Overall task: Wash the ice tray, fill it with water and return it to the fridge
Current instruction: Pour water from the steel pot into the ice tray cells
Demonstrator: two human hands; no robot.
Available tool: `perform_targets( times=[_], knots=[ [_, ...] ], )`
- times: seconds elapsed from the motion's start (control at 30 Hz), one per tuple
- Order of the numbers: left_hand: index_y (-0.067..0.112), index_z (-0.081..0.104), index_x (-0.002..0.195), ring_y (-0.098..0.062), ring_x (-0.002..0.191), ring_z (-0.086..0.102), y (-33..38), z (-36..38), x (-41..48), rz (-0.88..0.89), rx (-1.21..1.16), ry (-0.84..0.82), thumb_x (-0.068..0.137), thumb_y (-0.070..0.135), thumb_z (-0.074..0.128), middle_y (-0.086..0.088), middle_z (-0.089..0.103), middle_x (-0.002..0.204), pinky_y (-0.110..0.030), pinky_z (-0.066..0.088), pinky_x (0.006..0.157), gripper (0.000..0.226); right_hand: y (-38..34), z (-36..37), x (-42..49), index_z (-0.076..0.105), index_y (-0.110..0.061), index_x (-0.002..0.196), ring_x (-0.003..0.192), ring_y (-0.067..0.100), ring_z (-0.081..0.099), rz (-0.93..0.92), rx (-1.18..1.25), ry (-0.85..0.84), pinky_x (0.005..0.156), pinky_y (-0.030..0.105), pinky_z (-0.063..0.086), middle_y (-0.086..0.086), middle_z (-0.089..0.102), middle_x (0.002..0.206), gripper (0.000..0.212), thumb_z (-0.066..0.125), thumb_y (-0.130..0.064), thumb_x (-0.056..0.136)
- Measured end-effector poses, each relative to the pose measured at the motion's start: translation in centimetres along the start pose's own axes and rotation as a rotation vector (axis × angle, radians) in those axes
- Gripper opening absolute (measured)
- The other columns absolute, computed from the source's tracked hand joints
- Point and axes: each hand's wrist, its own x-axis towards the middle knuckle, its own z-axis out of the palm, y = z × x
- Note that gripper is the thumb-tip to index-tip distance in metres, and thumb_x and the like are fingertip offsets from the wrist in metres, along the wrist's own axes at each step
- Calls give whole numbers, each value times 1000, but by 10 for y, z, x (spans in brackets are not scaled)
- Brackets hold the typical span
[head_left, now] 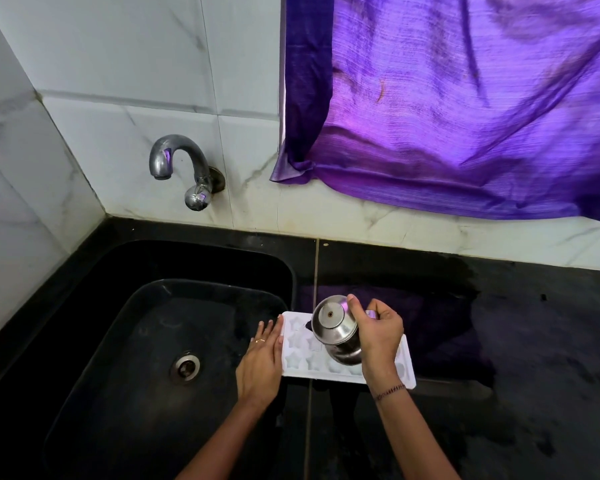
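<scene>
Right hand (380, 336) fingers and thumb are seen curled round a small steel pot (333, 327) in the head view, the only view given. The pot is gripped by its neck and tipped over so that its base is turned up toward the camera and its mouth down toward the ice tray (323, 375). The left hand (260, 362) is laid flat with straight fingers against the tray's left edge, and nothing is held in it. A ring (260, 340) is worn on one of its fingers.

The white tray, moulded with star-shaped cells, is set on the black counter (534, 341) just beside the right rim of the black sink (201, 261), its left end reaching the sink's edge. The pot is held directly above the tray's middle cells. A stream of water cannot be made out with certainty, nor can it be told which cells are full.

The tap (174, 157) on the tiled wall is not running, and a purple curtain (465, 98) is hung to its right.

The filling step is judged to be in hand, with washing taken as done. For the next move, the pot would need to be passed slowly along the rows until every cell is level. It would then be set down, and the tray lifted flat with both hands so that nothing is spilled on the way to the fridge.
</scene>
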Motion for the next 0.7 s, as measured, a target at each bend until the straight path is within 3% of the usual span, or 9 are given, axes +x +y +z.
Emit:
perform_targets(
  times=[0.33,0.7],
  knots=[
    [37,22,147,7,137,4,-5,4,2,11,-2,8,102,34,22,13,27,153,-28,28,115,45,6,-4,-1,30,-17,52,56,13,27,143,163,-5,55,28,31,0,29,53,52,76,-14,77],
    [42,23,145,10,135,3,-4,2,1,8,4,16,102,36,22,16,27,153,-29,35,111,44,9,-8,-12,33,-11,54,50,12,27,0,16,-64,49,23,30,3,29,51,49,76,-15,78]
  ],
)
